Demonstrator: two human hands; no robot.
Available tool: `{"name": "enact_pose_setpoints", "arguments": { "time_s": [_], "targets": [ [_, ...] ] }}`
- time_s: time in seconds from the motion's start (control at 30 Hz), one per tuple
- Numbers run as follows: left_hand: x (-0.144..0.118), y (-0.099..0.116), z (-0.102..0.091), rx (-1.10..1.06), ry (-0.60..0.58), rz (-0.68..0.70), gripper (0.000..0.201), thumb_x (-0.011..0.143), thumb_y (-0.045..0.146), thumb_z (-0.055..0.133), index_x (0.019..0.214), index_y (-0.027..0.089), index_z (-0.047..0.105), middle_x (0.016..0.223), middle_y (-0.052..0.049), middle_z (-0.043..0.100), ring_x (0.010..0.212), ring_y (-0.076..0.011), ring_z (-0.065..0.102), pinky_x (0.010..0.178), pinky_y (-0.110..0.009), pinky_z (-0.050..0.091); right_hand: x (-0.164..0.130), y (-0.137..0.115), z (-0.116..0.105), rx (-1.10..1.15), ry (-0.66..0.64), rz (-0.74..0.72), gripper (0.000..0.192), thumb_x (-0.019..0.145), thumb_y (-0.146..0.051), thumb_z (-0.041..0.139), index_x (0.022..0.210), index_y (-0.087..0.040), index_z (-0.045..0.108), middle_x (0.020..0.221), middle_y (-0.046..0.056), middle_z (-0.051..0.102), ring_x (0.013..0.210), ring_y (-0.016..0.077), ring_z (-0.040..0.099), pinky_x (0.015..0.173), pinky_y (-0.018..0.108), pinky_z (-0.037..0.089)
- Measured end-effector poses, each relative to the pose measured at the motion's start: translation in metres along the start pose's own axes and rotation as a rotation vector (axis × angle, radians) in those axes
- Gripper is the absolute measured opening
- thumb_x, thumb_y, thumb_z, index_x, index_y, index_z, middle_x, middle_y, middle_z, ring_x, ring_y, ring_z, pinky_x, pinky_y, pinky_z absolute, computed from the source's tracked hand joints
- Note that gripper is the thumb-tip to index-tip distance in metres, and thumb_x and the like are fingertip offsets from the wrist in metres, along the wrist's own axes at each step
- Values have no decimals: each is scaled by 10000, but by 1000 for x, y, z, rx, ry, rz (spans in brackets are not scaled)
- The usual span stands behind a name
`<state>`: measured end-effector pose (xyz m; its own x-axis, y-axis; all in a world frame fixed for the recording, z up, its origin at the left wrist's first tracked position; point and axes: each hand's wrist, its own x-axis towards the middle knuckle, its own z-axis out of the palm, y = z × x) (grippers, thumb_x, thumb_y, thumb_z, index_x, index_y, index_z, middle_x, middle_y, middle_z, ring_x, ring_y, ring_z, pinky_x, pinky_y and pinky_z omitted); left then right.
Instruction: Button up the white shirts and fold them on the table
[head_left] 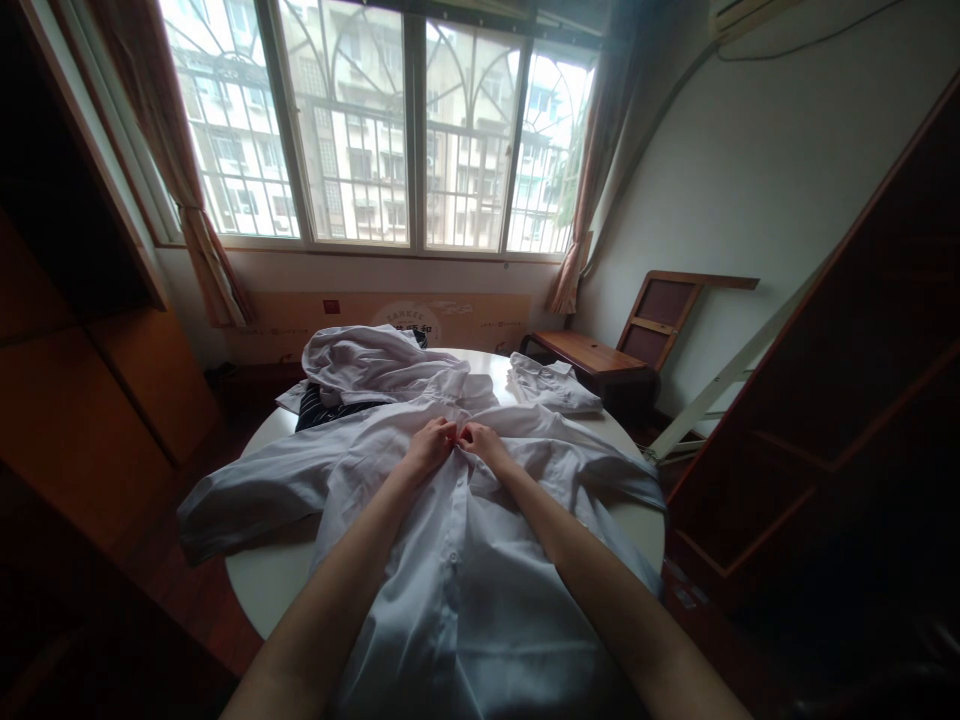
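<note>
One shirt (457, 560), two pinching hands (431, 447)

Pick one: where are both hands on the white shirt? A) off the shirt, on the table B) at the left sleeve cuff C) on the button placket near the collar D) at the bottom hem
C: the left hand and right hand meet fingertip to fingertip on the white shirt, at the top of its button placket just below the collar.
</note>
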<state>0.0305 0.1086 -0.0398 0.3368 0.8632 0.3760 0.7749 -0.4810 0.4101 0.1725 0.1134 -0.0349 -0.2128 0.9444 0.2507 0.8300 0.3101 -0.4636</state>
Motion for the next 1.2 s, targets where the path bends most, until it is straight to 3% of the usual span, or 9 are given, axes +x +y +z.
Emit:
{"name": "enact_pose_setpoints", "arguments": {
  "time_s": [0.4,0.6,0.97,1.2],
  "targets": [
    [-3,-3,0,51,45,58,98,743,198,549,739,182,645,808,-40,600,818,-172,530,750,-261,422,-4,-3,-1,11,12,13,89,750,-184,558,779,-138,629,822,66,659,753,168,584,721,256,422],
    [-6,3,0,50,88,68,119,786,211,524,816,189,637,860,-45,612,872,-178,539,798,-277,429,-7,-6,-4,15,11,4,85,756,-176,556,774,-130,625,807,70,657,739,169,577,714,255,417],
    [-7,9,-4,38,135,58,114,743,185,557,690,163,656,766,-55,649,821,-180,555,769,-273,449,-8,-7,-7,39,14,3,86,743,-207,587,730,-131,624,741,61,652,691,162,576,669,248,419],
    [-10,10,-5,49,170,109,164,780,198,529,761,188,692,862,-35,688,859,-168,561,793,-272,452,-7,-4,-4,54,24,-12,110,728,-240,618,709,-131,618,713,47,648,653,150,574,651,250,420]
  ]
}}
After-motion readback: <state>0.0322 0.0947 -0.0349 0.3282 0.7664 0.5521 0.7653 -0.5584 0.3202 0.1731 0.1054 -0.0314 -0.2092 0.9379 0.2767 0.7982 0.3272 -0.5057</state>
